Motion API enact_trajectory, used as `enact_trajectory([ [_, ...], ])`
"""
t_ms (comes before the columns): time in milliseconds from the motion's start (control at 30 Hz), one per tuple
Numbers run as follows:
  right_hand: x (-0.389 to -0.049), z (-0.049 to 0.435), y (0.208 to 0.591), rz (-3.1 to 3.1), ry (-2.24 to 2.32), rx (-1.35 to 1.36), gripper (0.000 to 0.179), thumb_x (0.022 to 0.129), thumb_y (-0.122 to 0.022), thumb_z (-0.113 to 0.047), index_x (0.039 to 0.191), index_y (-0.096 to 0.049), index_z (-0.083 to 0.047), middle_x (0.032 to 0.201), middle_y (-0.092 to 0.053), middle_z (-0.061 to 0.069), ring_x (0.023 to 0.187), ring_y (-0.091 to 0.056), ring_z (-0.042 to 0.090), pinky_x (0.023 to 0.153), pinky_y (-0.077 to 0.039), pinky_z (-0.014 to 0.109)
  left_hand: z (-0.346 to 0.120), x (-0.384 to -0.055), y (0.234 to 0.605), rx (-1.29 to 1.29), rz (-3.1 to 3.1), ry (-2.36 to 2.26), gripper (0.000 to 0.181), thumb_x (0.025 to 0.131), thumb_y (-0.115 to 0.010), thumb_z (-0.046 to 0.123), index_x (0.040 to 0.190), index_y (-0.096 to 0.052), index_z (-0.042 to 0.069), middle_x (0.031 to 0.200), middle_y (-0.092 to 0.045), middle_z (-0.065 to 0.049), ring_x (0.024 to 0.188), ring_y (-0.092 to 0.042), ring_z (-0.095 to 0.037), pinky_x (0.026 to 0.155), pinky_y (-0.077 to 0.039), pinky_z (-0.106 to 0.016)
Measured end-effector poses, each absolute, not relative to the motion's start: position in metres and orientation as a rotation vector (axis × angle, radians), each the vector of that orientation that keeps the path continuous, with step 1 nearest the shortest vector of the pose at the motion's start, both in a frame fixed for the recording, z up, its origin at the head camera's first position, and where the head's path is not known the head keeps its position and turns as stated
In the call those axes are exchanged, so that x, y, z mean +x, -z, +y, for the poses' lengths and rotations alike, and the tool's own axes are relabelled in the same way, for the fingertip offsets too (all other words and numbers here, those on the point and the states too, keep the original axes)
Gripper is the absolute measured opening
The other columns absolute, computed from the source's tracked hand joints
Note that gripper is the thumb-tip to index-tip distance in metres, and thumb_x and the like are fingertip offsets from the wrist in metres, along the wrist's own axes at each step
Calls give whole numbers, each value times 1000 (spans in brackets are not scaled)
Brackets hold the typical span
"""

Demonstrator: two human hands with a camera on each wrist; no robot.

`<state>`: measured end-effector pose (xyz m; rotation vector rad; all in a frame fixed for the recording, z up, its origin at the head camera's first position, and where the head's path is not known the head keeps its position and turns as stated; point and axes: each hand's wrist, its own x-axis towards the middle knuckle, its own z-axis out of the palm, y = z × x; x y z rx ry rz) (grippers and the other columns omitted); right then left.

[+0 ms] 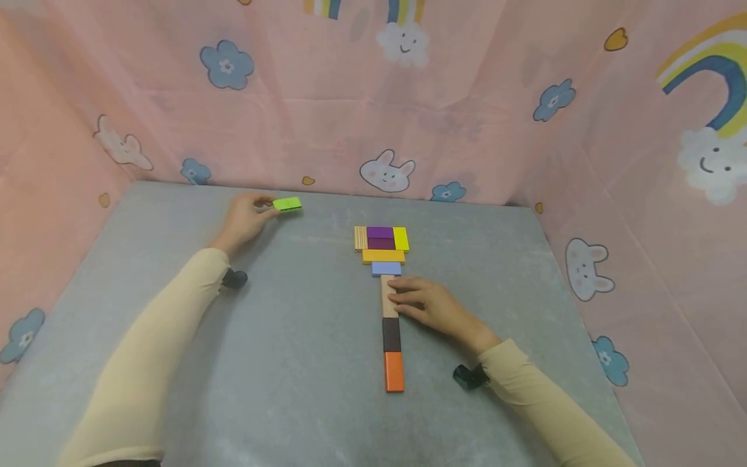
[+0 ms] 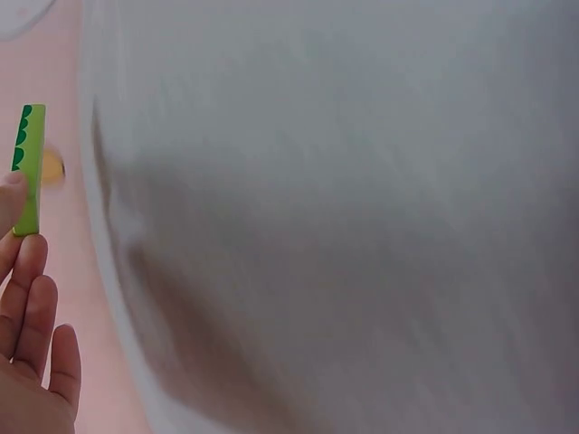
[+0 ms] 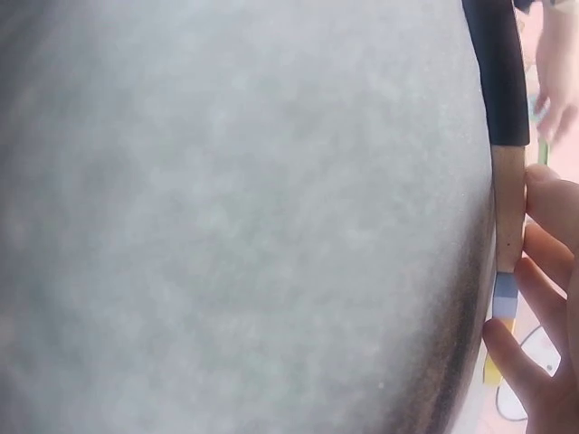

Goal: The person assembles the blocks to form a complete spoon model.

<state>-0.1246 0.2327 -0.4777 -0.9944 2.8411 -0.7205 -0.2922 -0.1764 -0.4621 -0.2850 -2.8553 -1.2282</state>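
My left hand (image 1: 242,220) is raised at the back left of the table, pinching a light green block (image 1: 287,204) between thumb and fingertips. In the left wrist view the green block (image 2: 31,172) shows a dark green scalloped pattern on one side. My right hand (image 1: 434,306) rests its fingertips against the right side of a plain wooden block (image 1: 388,297), fingers loosely bent. This block is part of a column of flat blocks: blue (image 1: 386,268) and orange-yellow (image 1: 383,257) beyond it, black (image 1: 391,335) and orange (image 1: 393,371) nearer me.
At the column's far end, two purple blocks (image 1: 380,238) lie between a striped wooden block (image 1: 360,239) and a yellow block (image 1: 401,239). A pink patterned cloth (image 1: 455,130) hangs around the grey table (image 1: 280,363). Dark wrist devices (image 1: 469,376) sit below both cuffs.
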Motion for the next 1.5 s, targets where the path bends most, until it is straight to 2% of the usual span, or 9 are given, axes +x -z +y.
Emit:
enact_trajectory([
  [167,-125,231,477,2842,705,-1007,35,92,-70,-28,126,-69,-19,142,-59,-5,135,-54,18,111,-45,41,-136,-299,462,-398,-2854,1250,39,93,-69,19,127,-62,1,125,-64,-19,122,-58,-35,106,-46,-50],
  [467,-126,232,480,2853,719,-1045,34,91,-71,-25,125,-70,-17,141,-61,-2,134,-55,20,110,-46,42,-71,-305,465,-466,-2914,1219,36,94,-68,26,125,-64,10,124,-65,-9,120,-57,-27,103,-49,-44],
  [733,-127,232,480,2838,704,-1002,35,93,-69,-28,127,-68,-19,143,-59,-5,136,-53,18,112,-45,41,-30,-305,470,-528,-2907,1158,34,94,-68,24,124,-65,8,121,-66,-9,115,-58,-25,102,-49,-41],
  [1133,-127,232,481,2840,706,-1019,34,93,-69,-27,126,-69,-18,142,-60,-4,135,-54,18,112,-45,41,0,-299,476,-559,-2886,1158,32,94,-68,21,123,-66,8,118,-68,-9,112,-60,-24,100,-50,-39],
  [1500,-127,232,480,2834,731,-1015,35,93,-69,-27,126,-69,-19,142,-60,-4,135,-54,18,112,-45,41,3,-296,477,-524,-2920,1231,33,95,-66,19,126,-64,7,125,-67,-11,118,-60,-25,106,-47,-39],
])
